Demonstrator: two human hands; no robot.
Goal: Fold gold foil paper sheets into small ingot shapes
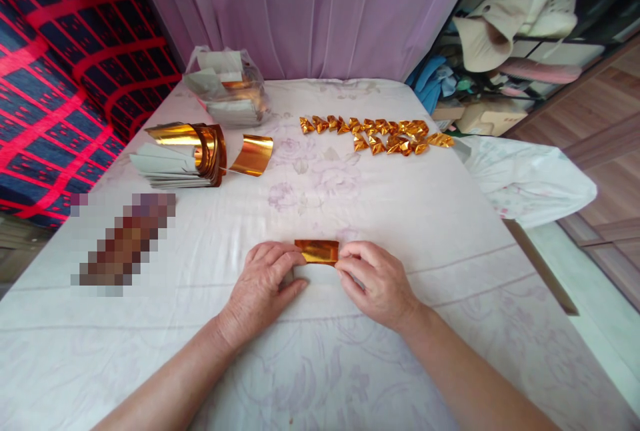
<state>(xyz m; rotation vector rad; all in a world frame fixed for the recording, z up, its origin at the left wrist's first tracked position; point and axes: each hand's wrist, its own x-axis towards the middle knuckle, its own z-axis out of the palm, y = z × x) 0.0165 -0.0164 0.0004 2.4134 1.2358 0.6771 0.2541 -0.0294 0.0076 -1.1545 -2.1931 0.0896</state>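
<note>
A small sheet of gold foil paper [318,252] lies on the cloth-covered table between my hands, its far part showing gold and its near part pale. My left hand [270,277] has its fingers on the sheet's left edge, with the thumb lower down. At the right edge, my right hand [377,277] pinches the paper near its corner. Farther off stand a curled stack of gold foil sheets [213,151] and a single loose foil sheet [253,155]. Folded gold foil pieces [395,129] lie in two rows at the back right.
A clear plastic bag [230,94] with more paper stands at the back left. A blurred-out patch [125,244] covers something on the left. White fabric [535,177] hangs off the right edge, beside shelves with a pale cap [487,31]. A purple curtain [310,11] borders the back.
</note>
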